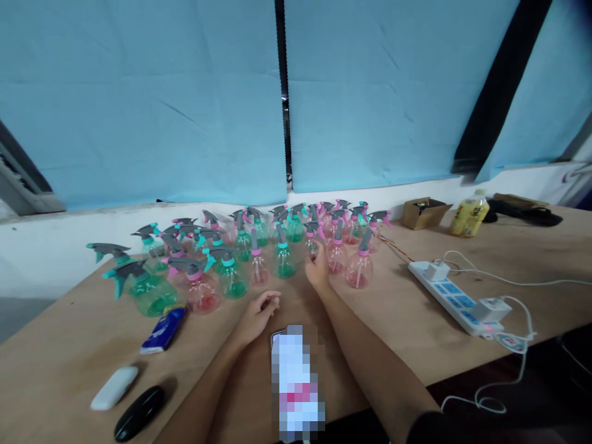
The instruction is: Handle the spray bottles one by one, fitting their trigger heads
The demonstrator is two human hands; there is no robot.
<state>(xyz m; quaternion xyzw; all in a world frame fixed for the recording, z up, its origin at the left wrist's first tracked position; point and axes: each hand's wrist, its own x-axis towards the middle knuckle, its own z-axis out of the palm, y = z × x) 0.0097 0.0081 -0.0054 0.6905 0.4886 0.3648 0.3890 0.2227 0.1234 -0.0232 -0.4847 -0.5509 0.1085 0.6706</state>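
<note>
Many small round spray bottles stand in a cluster at the back of the table, tinted green or pink with grey trigger heads. Fingers of my right hand [317, 269] curl around the body of a pale spray bottle [311, 245] with a pink collar, hiding part of it. A pink spray bottle [337, 256] stands just right of that hand, and a green one [283, 262] to its left. My left hand [259, 316] rests near the table in front of the bottles, loosely curled, with nothing visible in it. A lit phone [296, 382] lies between my forearms, its screen blurred.
On the left lie a blue packet [164, 330], a white oval case [115, 387] and a black oval case [139, 413]. To the right are a white power strip [456, 299] with plugs and cables, a small cardboard box [423, 214] and a yellow drink bottle [469, 214]. Blue curtains hang behind.
</note>
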